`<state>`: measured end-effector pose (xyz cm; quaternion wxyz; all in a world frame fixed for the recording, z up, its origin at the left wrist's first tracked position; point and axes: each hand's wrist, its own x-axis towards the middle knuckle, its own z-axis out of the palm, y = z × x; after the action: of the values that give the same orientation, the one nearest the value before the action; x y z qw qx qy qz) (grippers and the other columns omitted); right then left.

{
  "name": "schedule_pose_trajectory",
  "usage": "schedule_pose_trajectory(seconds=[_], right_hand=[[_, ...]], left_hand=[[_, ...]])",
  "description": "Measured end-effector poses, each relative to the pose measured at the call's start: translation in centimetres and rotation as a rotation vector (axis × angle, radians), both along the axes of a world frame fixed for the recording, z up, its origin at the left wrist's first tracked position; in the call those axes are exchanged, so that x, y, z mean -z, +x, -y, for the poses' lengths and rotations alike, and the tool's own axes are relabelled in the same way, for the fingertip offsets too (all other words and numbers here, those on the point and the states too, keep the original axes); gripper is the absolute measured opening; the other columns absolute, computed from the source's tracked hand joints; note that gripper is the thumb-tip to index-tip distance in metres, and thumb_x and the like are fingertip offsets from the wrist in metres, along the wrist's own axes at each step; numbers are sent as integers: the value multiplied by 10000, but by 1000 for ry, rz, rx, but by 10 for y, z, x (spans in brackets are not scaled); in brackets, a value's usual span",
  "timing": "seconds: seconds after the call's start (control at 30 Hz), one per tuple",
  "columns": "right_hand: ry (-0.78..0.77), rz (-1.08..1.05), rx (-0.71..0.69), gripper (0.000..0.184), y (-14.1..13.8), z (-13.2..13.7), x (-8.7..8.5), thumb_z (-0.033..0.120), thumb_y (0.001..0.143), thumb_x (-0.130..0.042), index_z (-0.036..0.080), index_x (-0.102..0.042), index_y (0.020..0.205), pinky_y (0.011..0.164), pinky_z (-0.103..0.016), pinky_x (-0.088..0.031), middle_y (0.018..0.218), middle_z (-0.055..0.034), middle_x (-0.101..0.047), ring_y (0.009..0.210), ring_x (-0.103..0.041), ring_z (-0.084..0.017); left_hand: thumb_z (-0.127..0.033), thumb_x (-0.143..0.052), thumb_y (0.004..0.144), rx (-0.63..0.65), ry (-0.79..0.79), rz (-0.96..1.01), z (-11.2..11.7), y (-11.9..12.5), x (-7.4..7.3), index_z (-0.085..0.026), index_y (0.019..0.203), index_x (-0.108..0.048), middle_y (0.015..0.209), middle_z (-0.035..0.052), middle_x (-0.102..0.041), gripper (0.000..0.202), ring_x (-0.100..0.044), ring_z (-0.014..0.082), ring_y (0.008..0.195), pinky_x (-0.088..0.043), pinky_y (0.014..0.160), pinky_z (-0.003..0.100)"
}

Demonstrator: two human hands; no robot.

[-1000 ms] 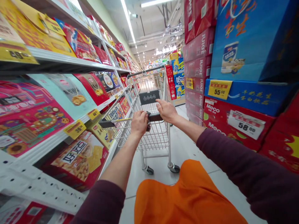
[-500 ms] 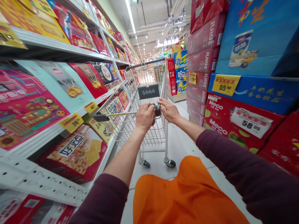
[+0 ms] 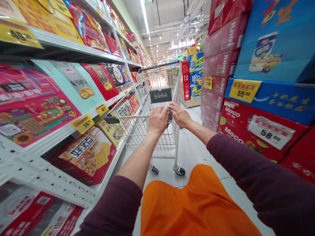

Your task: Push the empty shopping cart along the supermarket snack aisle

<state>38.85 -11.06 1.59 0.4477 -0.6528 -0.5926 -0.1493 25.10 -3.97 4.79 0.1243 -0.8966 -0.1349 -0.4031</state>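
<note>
A metal shopping cart [image 3: 163, 136] stands in front of me, its wire basket showing only some loose wire and a dark plate [image 3: 160, 95] on the far side. My left hand [image 3: 158, 119] is closed at the right part of the cart's handlebar [image 3: 133, 116]. Close beside it, my right hand [image 3: 179, 114] has its fingers bent in from the right. Between both hands shows a small dark grey thing [image 3: 169, 116], mostly covered by fingers; whether it is a cloth or the handle's end piece I cannot tell.
Shelves [image 3: 59, 134] with boxed snacks and yellow price tags run along the left, near the cart's side. Stacked red drink cartons [image 3: 216, 68] and blue cartons [image 3: 275, 95] line the right. White floor [image 3: 192, 147] stretches between them; a further carton stack [image 3: 195, 73] stands ahead.
The view has swung slightly left, so shelves, cart and cartons sit further right. My hands stay together at the handle; less of the grey thing shows between them.
</note>
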Motion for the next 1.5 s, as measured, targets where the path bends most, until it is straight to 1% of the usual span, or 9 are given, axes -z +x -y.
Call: schedule_pose_trajectory(seconds=[0.17,0.37,0.53,0.67,0.77,0.9,1.03,1.3,1.5], right_hand=[[-75,82,-17,507,-2,8,1,208,848,-416,147,-508,1343,1112,-422,-401,1485,-100,-452,1339,-460,-239],[-71,110,16,603,-6,9,3,129,776,-439,145,-458,1379,1048,-439,-448,1498,-109,-433,1282,-516,-251],[-143,210,41,635,-1,13,-3,99,734,-467,112,-478,1369,1049,-473,-413,1488,-144,-439,1334,-454,-269],[-221,310,65,616,3,14,-17,69,740,-480,148,-514,1350,1055,-475,-371,1466,-128,-474,1318,-466,-272],[-313,342,79,629,3,12,-24,55,748,-479,198,-504,1359,1017,-469,-388,1495,-98,-442,1305,-480,-269],[-345,329,109,648,-2,8,-24,49,773,-451,232,-452,1395,941,-446,-420,1542,-85,-367,1254,-522,-265],[-331,401,134,596,0,3,-25,56,818,-424,247,-471,1380,922,-433,-397,1503,-76,-427,1190,-550,-271],[-295,427,159,400,2,-2,-30,134,870,-437,231,-566,1236,867,-400,-355,1427,-84,-500,1108,-560,-265],[-240,457,148,423,-11,2,-26,93,859,-421,230,-573,1229,873,-384,-305,1382,-74,-537,1095,-544,-245]], left_hand=[[-259,-404,956,-120,-82,29,-10,-9,-3,-191,907,-646,1005,98,-660,256,-544,249,985,-455,887,387],[-238,-441,942,-13,-10,-10,18,12,1,-208,993,-624,1018,90,-658,193,-535,248,1015,-441,900,399],[-255,-487,921,-44,-50,-44,15,1,2,-210,1043,-610,1093,89,-641,179,-525,246,1046,-434,908,381],[-260,-474,923,-105,-106,-47,13,-6,-3,-189,1023,-609,1064,107,-647,182,-530,266,1039,-438,900,402],[-258,-481,918,-152,-135,-44,17,-5,-8,-182,1008,-607,1049,114,-658,173,-547,278,1030,-452,864,414],[-298,-523,903,-239,-144,-58,22,-3,-15,-180,972,-610,1020,127,-671,161,-561,304,1031,-459,821,426],[-342,-563,884,-290,-139,-67,23,0,-19,-183,936,-607,991,135,-680,172,-567,319,1018,-451,781,424],[-387,-536,887,-192,-44,-25,9,-9,-11,-218,850,-589,896,89,-674,181,-572,275,926,-434,770,400],[-385,-462,904,-153,46,-56,2,-27,-9,-218,819,-592,867,91,-668,228,-574,262,900,-430,774,391]])
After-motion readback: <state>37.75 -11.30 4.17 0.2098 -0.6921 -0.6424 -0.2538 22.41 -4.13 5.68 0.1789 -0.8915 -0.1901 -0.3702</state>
